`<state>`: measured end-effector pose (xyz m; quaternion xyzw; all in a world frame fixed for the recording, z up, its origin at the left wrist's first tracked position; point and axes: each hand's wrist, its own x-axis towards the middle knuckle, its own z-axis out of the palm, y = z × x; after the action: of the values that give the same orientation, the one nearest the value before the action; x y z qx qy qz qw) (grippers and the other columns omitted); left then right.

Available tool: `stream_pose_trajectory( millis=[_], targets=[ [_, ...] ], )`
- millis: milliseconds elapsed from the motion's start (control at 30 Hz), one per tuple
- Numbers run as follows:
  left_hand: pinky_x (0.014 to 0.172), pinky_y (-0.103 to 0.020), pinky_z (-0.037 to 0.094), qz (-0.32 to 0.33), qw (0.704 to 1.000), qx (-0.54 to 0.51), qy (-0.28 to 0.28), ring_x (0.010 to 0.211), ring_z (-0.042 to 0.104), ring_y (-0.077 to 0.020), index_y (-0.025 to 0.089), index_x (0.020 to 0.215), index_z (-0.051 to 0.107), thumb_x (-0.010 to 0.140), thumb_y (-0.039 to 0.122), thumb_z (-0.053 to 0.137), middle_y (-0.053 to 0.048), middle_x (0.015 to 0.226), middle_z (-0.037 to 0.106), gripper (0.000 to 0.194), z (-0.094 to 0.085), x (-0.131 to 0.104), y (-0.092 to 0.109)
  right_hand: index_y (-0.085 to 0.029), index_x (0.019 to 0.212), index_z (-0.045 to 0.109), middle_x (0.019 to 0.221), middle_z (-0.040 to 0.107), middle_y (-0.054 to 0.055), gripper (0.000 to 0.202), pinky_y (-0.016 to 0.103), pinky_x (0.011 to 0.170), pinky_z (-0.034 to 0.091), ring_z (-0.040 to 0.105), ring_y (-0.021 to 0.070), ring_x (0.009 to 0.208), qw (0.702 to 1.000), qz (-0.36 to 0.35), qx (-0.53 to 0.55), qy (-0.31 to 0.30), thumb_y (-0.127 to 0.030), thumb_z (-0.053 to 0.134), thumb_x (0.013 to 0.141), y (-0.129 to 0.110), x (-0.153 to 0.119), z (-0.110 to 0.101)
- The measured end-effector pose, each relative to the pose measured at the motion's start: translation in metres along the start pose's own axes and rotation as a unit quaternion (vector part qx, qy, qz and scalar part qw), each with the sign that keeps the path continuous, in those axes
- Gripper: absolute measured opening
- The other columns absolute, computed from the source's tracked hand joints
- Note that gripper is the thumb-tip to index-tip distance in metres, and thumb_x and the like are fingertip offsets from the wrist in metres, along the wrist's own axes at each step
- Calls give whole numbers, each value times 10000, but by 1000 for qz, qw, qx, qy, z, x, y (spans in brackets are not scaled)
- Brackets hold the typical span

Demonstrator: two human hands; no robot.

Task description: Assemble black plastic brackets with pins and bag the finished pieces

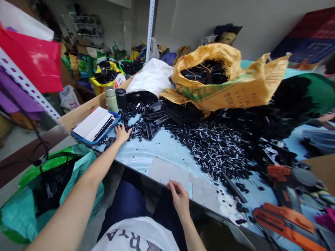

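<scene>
My left hand (122,134) reaches over the far-left part of the table, fingers apart, touching or just above small black parts (138,132). It lies just right of a blue tray (94,142) with a white sheet-like item (91,123) on it. My right hand (180,199) is by the table's front edge, beside a grey flat sheet (170,172). Its thumb and fingers are curled together at the tips; whatever they hold, if anything, is too small to make out. A large heap of small black pieces with silvery pins (217,150) spreads across the middle.
An orange woven sack (235,94) of black parts lies at the back, near a white bag (149,76). A green bottle (111,99) and black cup (121,99) stand left. Orange-and-black tools (285,223) lie right. A green bag (23,209) sits below left.
</scene>
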<state>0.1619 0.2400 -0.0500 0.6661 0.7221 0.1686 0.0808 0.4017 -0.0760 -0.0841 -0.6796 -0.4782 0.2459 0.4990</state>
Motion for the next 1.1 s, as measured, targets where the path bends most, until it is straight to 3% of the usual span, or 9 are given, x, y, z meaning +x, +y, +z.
stream_pose_trajectory(
  millis=[133, 267, 400, 500, 700, 800, 900, 1000, 1100],
  targets=[
    [1075, -542, 178, 4, 1000, -14, 18, 1356, 165, -423, 65, 1371, 356, 841, 602, 351, -268, 1431, 288, 754, 32, 4, 21, -203, 854, 684, 776, 689, 55, 286, 353, 661, 528, 634, 207, 694, 1000, -17, -17, 11, -449, 549, 800, 2, 49, 5],
    [1069, -558, 182, 26, 999, -21, 27, 1354, 148, -440, 87, 1374, 360, 848, 584, 344, -246, 1461, 240, 725, 53, -17, 61, -153, 1008, 641, 1030, 643, 108, 320, 324, 807, 481, 589, 208, 954, 987, -86, -125, -46, -347, 421, 879, -20, 139, 42],
    [1057, -510, 253, 55, 998, -12, 6, 1348, 221, -387, 115, 1393, 335, 893, 392, 340, -214, 1473, 239, 571, 58, -33, 81, -146, 1046, 642, 1173, 557, 143, 320, 343, 943, 390, 493, 229, 1121, 959, 11, -282, -33, -247, 387, 883, -38, 213, 72],
    [1023, -475, 318, 81, 996, 2, -24, 1320, 298, -352, 145, 1387, 350, 876, 276, 365, -201, 1469, 260, 528, 49, -39, 78, -95, 926, 678, 1117, 573, 200, 275, 391, 940, 375, 472, 292, 1139, 955, 52, -293, -20, -257, 479, 830, -37, 235, 72],
    [1007, -517, 292, 164, 986, 38, 7, 1239, 371, -321, 129, 1120, 591, 849, 269, 390, -180, 1272, 500, 366, 21, -42, 93, -119, 792, 699, 839, 671, 127, 290, 318, 767, 443, 602, 263, 915, 969, 101, -219, -45, -384, 591, 745, -14, 223, 33],
    [915, -467, 378, 161, 985, 39, -46, 1101, 465, -326, 74, 1000, 634, 842, 322, 407, -206, 1078, 583, 372, 16, -43, 117, -146, 985, 671, 823, 684, 62, 431, 257, 613, 464, 628, 180, 729, 981, 115, -144, -59, -488, 497, 789, -7, 201, 13],
    [877, -465, 396, 164, 984, 41, -65, 1077, 464, -347, 56, 1020, 619, 819, 322, 436, -221, 1073, 574, 380, 19, -53, 131, -178, 1160, 577, 888, 683, 47, 524, 246, 572, 483, 628, 150, 690, 984, 152, 58, -70, -485, 565, 735, -2, 173, -2],
    [907, -496, 368, 209, 975, 34, -67, 1110, 438, -362, 70, 1042, 601, 819, 283, 431, -224, 1123, 549, 352, 26, -68, 126, -193, 1044, 605, 899, 677, 53, 472, 274, 635, 512, 640, 164, 739, 937, 186, 277, -99, -390, 700, 626, -2, 148, -13],
    [941, -496, 348, 267, 959, 32, -88, 1147, 431, -345, 101, 1027, 589, 841, 220, 414, -205, 1138, 553, 281, 31, -77, 110, -191, 953, 596, 965, 659, 69, 376, 331, 747, 515, 636, 205, 881, 939, 132, 304, -93, -335, 707, 624, -6, 130, -21]
  ],
)
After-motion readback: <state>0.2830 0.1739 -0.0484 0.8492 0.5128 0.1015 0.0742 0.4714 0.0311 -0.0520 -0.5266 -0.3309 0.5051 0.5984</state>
